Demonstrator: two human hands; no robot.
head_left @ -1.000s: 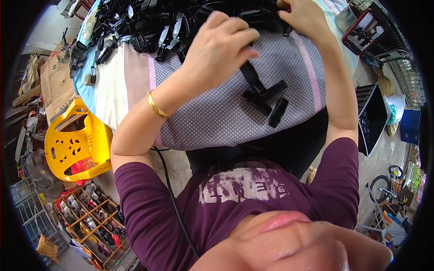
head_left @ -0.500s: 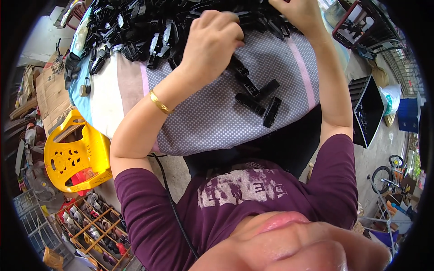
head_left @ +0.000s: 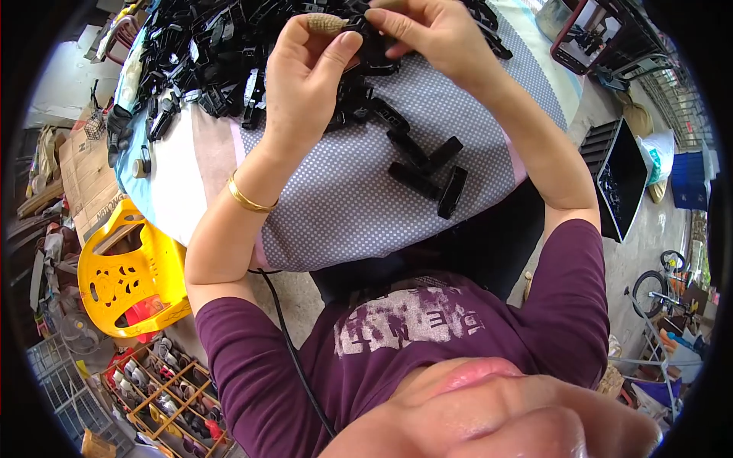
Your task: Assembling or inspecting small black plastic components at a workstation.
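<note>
My left hand (head_left: 309, 88) and my right hand (head_left: 431, 34) meet over the far part of a cloth-covered table (head_left: 328, 206). Between their fingertips they pinch a small black plastic part (head_left: 368, 34), largely covered by the fingers. A beige ribbed finger cover (head_left: 327, 23) sits on my left index finger. Beyond and around the hands spreads a big heap of black plastic pieces (head_left: 206, 57), some glossy. Nearer to me, several loose black pieces lie on the dotted cloth, among them an oblong one (head_left: 453, 192).
A yellow plastic chair (head_left: 130, 275) stands left of the table, above a wooden rack of shoes (head_left: 168, 397). On the right are a black crate (head_left: 615, 179) and a dark red-framed object (head_left: 588, 34). A black cable (head_left: 286, 336) hangs beside my left arm.
My right hand has moved left and my left hand slightly left and away from me. They were apart and now come together on a black part. The loose pieces look nearly unmoved.
</note>
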